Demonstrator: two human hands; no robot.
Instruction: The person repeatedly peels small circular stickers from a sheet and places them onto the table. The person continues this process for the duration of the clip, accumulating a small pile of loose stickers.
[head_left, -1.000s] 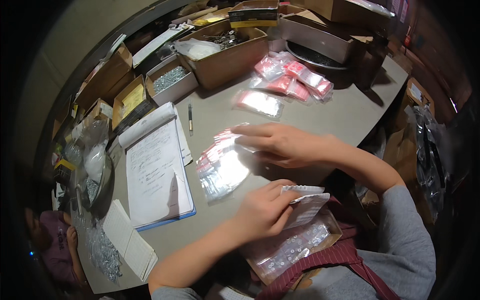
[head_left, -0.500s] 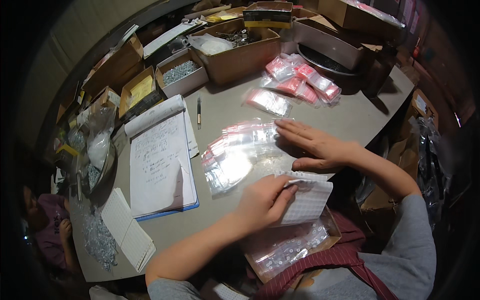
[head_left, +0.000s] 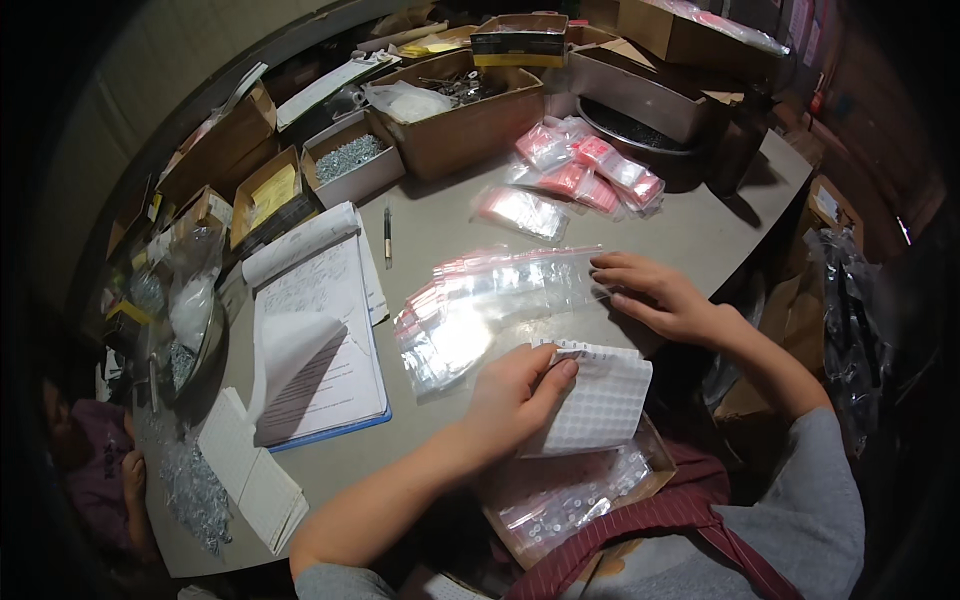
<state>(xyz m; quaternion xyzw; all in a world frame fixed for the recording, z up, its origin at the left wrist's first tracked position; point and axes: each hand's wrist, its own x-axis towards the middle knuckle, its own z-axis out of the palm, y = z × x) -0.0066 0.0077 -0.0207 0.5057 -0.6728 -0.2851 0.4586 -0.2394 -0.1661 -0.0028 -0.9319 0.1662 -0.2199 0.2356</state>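
Note:
My left hand (head_left: 517, 398) pinches a folded white sheet (head_left: 600, 402) printed with rows of small round shapes, probably stickers, between thumb and fingers. Beyond it, clear zip bags (head_left: 505, 288) with red top strips lie in an overlapping fan on the table. My right hand (head_left: 660, 297) is open, fingers slightly apart, at the right end of this fan. Its fingertips are beside or lightly on the last bag; which one I cannot tell. Below the sheet, a cardboard box (head_left: 660, 478) at my lap holds bagged small white round parts (head_left: 575, 505), partly hidden by the sheet.
Left of the bags lie a notepad on a blue clipboard (head_left: 330, 390), a pen (head_left: 388, 235) and folded paper (head_left: 250, 470). Packs of red-topped bags (head_left: 590, 170) lie farther back. Boxes of hardware (head_left: 350, 155) line the far edge. Another person (head_left: 90, 460) is at the left.
My right hand has lifted a little and moved right, off the bags it was lying on. A notepad page has curled upward. The left hand still grips the sheet.

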